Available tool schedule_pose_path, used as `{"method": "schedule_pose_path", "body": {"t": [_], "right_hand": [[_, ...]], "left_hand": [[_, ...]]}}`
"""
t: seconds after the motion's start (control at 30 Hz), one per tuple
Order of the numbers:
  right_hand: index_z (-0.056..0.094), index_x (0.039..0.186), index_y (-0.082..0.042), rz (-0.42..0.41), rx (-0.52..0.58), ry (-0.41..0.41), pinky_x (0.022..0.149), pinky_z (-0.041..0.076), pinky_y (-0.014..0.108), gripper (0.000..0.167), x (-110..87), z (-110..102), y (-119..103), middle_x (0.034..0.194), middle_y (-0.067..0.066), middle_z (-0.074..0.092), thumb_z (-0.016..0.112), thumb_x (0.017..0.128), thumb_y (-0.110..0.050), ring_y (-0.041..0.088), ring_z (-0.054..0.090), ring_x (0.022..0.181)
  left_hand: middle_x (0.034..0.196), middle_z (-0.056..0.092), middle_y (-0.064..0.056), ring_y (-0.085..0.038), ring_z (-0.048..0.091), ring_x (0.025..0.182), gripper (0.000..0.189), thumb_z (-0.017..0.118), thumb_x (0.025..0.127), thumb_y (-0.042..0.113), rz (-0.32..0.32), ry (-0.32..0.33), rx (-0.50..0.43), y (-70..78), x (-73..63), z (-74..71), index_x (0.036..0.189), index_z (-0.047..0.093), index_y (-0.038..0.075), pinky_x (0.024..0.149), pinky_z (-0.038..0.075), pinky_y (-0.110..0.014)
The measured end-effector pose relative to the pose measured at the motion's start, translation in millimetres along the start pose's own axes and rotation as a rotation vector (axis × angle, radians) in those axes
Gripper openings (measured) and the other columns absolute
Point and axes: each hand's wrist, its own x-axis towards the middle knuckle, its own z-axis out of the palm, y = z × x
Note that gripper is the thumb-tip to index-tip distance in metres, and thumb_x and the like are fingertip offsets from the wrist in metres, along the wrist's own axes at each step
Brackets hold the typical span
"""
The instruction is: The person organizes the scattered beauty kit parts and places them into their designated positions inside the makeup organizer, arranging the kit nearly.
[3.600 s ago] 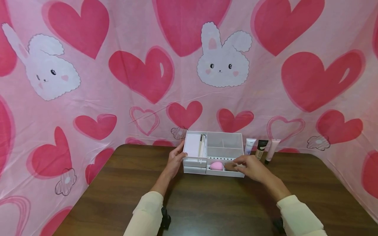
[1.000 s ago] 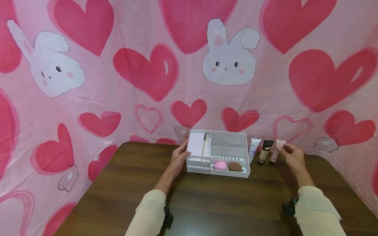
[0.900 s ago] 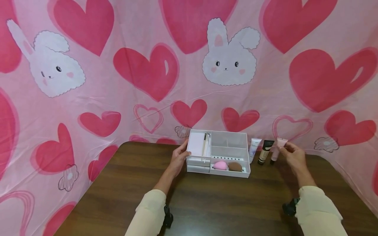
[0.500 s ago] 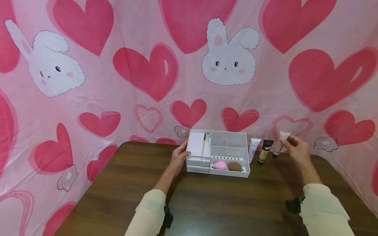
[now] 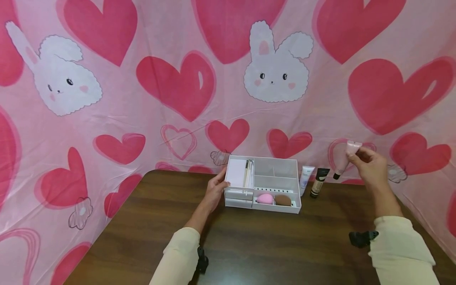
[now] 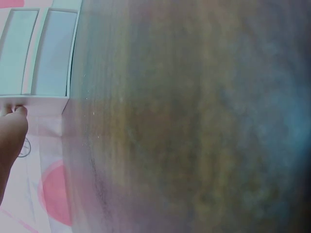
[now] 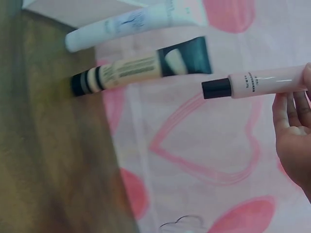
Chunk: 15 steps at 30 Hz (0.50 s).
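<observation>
My right hand [image 5: 370,168] pinches a pale pink squeeze tube [image 5: 342,163] by its flat end, its black cap pointing down above the table. In the right wrist view the pink tube [image 7: 262,81] shows small dark print, with fingers and thumb at its end. A white makeup organizer [image 5: 276,162] stands toward the back of the table. At its left side my left hand [image 5: 213,192] holds it, thumb near the front edge and fingers along the side wall. A white tube [image 5: 306,180] and a black-and-beige tube [image 5: 319,184] stand upright on their caps, right of the organizer.
Inside the organizer are a pink makeup sponge [image 5: 265,199], a brown rounded piece [image 5: 283,200] and several slim brushes [image 5: 246,174]. Two drawers [image 6: 53,53] face the front at its left. Behind the brown wooden table [image 5: 249,245] hangs a pink heart-and-bunny cloth [image 5: 221,91].
My right hand has left the brown piece in the organizer, taken hold of the pink tube beside the others, and lifted it up and to the right. My left hand stays at the organizer.
</observation>
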Motion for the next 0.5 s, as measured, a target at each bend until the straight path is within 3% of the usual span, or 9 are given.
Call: {"method": "schedule_pose_path", "body": {"t": [0.17, 0.37, 0.5], "right_hand": [[0.074, 0.092, -0.032, -0.032, -0.02, -0.054, 0.074, 0.048, 0.002, 0.035, 5.1, 12.1, -20.5, 0.085, -0.026, 0.072, 0.069, 0.09, 0.003, -0.011, 0.062, 0.08], [0.077, 0.095, -0.025, -0.039, 0.138, -0.179, 0.077, 0.051, 0.005, 0.034, 8.5, 38.7, -39.0, 0.087, -0.018, 0.075, 0.066, 0.09, 0.007, -0.006, 0.065, 0.08], [0.077, 0.095, -0.026, -0.042, 0.103, -0.252, 0.077, 0.051, 0.006, 0.032, 10.7, 61.4, -45.6, 0.087, -0.018, 0.075, 0.068, 0.091, 0.005, -0.005, 0.065, 0.081]], "left_hand": [[0.17, 0.017, -0.02, -0.028, 0.025, 0.146, 0.07, 0.049, 0.089, -0.006, -0.008, 0.019, -0.019, 0.9, -1.1, 1.4, 0.156, 0.026, -0.008, 0.095, 0.042, -0.007], [0.169, 0.017, -0.021, -0.03, 0.024, 0.148, 0.07, 0.049, 0.089, -0.006, -0.012, 0.022, -0.023, 2.8, -1.9, 3.0, 0.155, 0.026, -0.009, 0.095, 0.043, -0.006], [0.169, 0.018, -0.023, -0.032, 0.024, 0.149, 0.069, 0.049, 0.09, -0.006, -0.008, 0.018, -0.009, 2.4, -1.2, 2.3, 0.155, 0.026, -0.009, 0.096, 0.042, -0.006]]}}
